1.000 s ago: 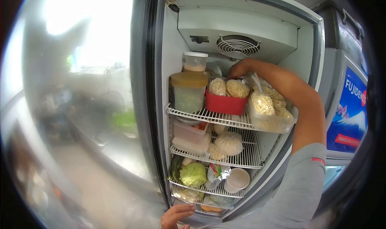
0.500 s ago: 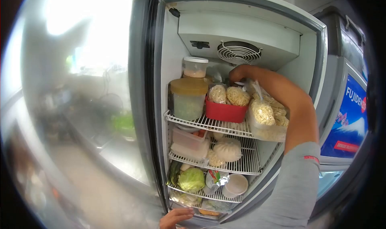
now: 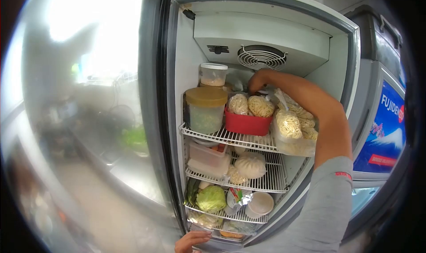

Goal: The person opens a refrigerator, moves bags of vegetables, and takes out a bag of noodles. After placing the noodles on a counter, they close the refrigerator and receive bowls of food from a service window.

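My right hand (image 3: 258,80) reaches deep onto the top shelf of a refrigerator, just below the fan grille. Its fingers dip behind a red container (image 3: 248,123) that holds bagged noodles (image 3: 261,106), so what they touch is hidden. Beside my forearm, more bagged noodles (image 3: 289,124) fill a clear plastic bin (image 3: 293,146). To the left of the red container stands a tub with a tan lid (image 3: 206,96), and a small white-lidded tub (image 3: 214,74) sits behind it. My left hand (image 3: 193,241) is low at the fridge's front, its fingers extended, holding nothing visible.
The glass door (image 3: 88,133) stands open on the left. Lower wire shelves carry a pink container (image 3: 208,157), a knotted white bag (image 3: 250,165), a lettuce head (image 3: 211,199) and a white bowl (image 3: 260,204). A Fujidenzo-branded appliance (image 3: 379,133) stands on the right.
The view has shifted very slightly. My right hand stays behind the red container, and my left hand has barely moved.
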Tool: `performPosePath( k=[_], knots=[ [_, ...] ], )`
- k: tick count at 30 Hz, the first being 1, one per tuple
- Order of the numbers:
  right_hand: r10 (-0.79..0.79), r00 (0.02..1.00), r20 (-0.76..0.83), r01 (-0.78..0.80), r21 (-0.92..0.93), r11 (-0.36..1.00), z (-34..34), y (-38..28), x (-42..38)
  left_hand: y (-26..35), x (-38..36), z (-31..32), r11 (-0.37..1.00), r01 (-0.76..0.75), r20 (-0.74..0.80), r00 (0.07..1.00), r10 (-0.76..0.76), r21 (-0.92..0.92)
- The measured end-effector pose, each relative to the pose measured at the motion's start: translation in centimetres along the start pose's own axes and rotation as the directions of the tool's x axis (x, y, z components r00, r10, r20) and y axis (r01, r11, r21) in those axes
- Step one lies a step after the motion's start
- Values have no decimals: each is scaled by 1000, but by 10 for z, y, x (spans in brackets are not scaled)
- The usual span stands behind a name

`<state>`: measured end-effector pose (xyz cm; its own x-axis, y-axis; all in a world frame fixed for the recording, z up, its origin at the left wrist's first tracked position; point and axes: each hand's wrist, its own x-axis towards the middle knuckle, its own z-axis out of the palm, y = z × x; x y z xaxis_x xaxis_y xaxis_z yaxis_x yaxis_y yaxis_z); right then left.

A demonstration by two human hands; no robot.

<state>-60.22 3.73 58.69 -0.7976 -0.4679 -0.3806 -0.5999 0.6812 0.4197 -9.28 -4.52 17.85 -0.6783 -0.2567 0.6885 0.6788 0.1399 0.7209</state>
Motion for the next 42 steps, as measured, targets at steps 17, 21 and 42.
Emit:
performPosePath(
  k=[17,21,42],
  knots=[
    [-175,983,54,170,90,981,-13,33,37,3,-33,14,999,35,-55,998,-33,25],
    [69,950,-305,6,239,971,-11,-16,-60,2,-57,25,991,128,-140,983,-121,47],
    [-416,228,-880,729,-129,673,212,-202,-356,120,-372,5,435,610,-63,624,-779,662]
  ],
)
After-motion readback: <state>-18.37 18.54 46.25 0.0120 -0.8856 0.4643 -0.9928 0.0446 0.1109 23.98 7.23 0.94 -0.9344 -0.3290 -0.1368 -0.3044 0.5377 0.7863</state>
